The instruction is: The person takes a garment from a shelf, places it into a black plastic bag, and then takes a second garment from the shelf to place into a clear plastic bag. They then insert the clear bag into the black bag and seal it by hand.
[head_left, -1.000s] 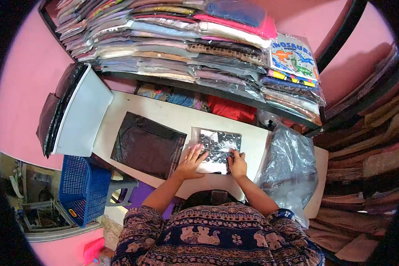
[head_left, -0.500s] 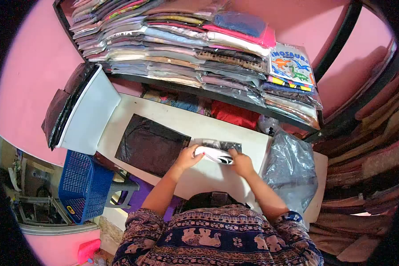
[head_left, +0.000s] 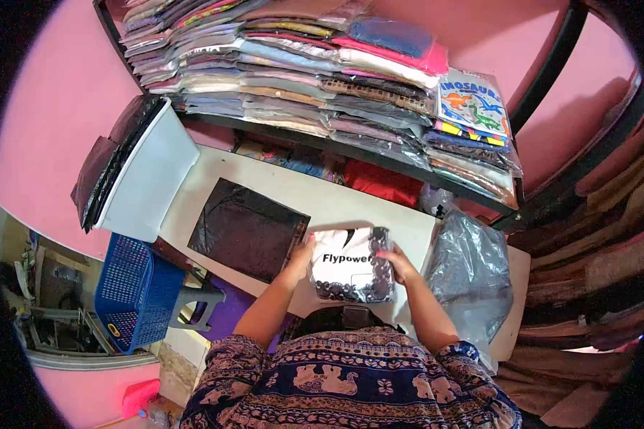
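Head view. White worktop (head_left: 279,182) against pink wall (head_left: 43,121); shelf (head_left: 315,139) above, stacked with bagged garments (head_left: 286,64). Black bag (head_left: 247,229) flat at left, clear bag (head_left: 465,275) at right, blue basket (head_left: 132,293) beside. Left hand (head_left: 302,256) and right hand (head_left: 399,263), fingers closed on packet (head_left: 350,266), raised above worktop's near edge.

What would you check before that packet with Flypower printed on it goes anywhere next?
1. Both hands on the Flypower packet: ok; left hand at one edge, right hand at the other.
2. Packet lifted off the white table: ok, held up and tilted toward the person.
3. Packet sealed: cannot tell.
4. Black bag apart from the packet: ok, it lies flat beside the left hand.
5. Clear plastic bag apart from the right hand: ok, a gap shows.
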`<state>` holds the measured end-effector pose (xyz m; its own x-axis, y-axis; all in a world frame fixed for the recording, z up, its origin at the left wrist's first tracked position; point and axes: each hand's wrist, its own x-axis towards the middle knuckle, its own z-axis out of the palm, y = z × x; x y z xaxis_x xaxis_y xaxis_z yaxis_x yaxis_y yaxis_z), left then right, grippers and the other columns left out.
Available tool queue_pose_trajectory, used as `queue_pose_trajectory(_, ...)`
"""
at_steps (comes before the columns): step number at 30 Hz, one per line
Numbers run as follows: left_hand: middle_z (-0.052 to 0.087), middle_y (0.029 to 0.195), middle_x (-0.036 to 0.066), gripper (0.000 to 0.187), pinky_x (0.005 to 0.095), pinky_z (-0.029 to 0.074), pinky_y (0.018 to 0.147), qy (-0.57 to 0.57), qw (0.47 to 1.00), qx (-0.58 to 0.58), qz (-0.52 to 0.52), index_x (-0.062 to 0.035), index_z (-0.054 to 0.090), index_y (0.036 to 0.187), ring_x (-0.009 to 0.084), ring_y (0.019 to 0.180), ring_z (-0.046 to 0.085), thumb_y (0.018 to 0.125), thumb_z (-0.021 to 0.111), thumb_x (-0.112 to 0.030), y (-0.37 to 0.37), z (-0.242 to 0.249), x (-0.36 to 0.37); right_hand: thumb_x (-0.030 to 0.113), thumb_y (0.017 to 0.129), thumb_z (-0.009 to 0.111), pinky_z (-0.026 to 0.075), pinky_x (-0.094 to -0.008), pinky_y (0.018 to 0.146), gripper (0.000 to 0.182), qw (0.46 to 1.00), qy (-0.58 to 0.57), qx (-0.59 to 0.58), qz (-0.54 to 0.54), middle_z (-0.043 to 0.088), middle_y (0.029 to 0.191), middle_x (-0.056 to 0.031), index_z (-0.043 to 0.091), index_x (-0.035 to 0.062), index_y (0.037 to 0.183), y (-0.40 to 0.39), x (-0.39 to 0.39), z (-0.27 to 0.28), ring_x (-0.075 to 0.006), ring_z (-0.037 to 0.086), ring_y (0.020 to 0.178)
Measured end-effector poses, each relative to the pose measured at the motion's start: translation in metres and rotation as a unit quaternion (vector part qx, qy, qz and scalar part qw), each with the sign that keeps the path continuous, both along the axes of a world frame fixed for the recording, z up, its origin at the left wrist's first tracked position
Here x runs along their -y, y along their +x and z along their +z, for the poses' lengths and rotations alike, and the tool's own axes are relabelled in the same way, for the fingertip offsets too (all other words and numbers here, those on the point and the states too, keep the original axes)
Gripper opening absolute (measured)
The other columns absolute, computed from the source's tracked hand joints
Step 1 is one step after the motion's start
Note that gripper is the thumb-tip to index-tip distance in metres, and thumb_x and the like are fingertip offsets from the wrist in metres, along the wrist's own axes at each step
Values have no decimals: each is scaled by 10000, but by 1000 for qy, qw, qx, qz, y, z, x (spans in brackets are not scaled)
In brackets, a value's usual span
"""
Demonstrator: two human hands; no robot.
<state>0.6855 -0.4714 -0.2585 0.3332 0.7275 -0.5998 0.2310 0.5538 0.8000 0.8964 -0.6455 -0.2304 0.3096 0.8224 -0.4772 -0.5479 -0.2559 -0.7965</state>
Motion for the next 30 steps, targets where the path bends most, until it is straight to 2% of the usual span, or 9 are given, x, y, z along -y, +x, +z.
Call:
queue_pose_trajectory(2, 627, 1090, 107, 480, 317, 457, 871, -125, 967, 201, -98, -9, 545, 1202, 168, 987, 592, 918, 557, -396, -28, -43, 2, 91, 753, 680, 490, -324, 826, 536, 999, -30, -9, -21, 602, 1056, -82, 459, -4, 1232, -4, 5, -50, -184, 589, 943)
queue_pose_trajectory(8, 664, 937, 224, 629, 426, 499, 775, 258, 924, -157, -236, 60, 605, 1050, 343, 878, 652, 756, 680, -491, -35, -49, 24, 137, 795, 659, 510, -381, 605, 454, 925, -77, 370, -40, 646, 799, -130, 473, -71, 1154, -16, -8, -99, -247, 631, 646)
queue_pose_trajectory(10, 651, 841, 255, 564, 425, 498, 750, 326, 894, -227, -209, 75, 628, 918, 404, 820, 640, 744, 682, -458, -19, -13, 34, 171, 785, 665, 510, -406, 627, 469, 806, -167, 568, -24, 635, 793, -214, 466, -70, 1134, -35, -19, -51, -351, 641, 686)
queue_pose_trajectory(18, 630, 1065, 214, 552, 386, 467, 862, 320, 906, -174, -218, 8, 495, 1215, 334, 992, 619, 810, 672, -323, -11, -6, 15, 343, 616, 821, 502, -411, 753, 743, 913, -25, 405, -37, 636, 913, -234, 382, -12, 1099, -18, -18, -12, -382, 636, 843)
queue_pose_trajectory(22, 630, 1057, 207, 520, 377, 463, 865, 336, 906, -21, -256, 4, 458, 1254, 294, 1004, 614, 833, 660, -224, -14, -1, 10, 407, 501, 853, 267, -572, 1040, 1149, 740, -170, 649, 56, 389, 1380, -238, 240, 110, 1427, -6, -23, 13, -364, 328, 1320)
queue_pose_trajectory(24, 618, 1104, 195, 505, 362, 454, 882, 318, 903, -1, -288, 23, 454, 1260, 255, 1046, 598, 845, 655, -181, -11, 10, 10, 422, 474, 853, 168, -665, 1034, 1218, 755, -67, 620, 200, 328, 1450, -192, 180, 227, 1470, -1, -41, 24, -366, 195, 1385)
queue_pose_trajectory(26, 622, 1087, 209, 534, 369, 466, 853, 356, 858, 46, -368, -21, 428, 1286, 308, 997, 620, 840, 651, -210, -8, 20, 12, 359, 486, 845, 244, -558, 1067, 1198, 732, -38, 627, 266, 310, 1464, -189, 190, 174, 1473, -2, -54, 40, -354, 266, 1364)
queue_pose_trajectory(28, 624, 1076, 213, 520, 357, 466, 841, 379, 847, 59, -367, 4, 454, 1259, 290, 1007, 619, 844, 660, -232, -8, 10, 17, 297, 500, 819, 330, -409, 1059, 1125, 819, 34, 419, 391, 357, 1437, -190, 248, 125, 1454, 3, -66, 35, -330, 380, 1306)
queue_pose_trajectory(30, 629, 1045, 224, 536, 350, 467, 823, 312, 921, 114, -202, 35, 511, 1184, 264, 1017, 614, 818, 697, -310, -13, -1, 24, 248, 537, 802, 447, -366, 929, 1051, 814, 91, 433, 376, 601, 1148, -226, 274, 71, 1428, 6, -69, 5, -337, 585, 1070)
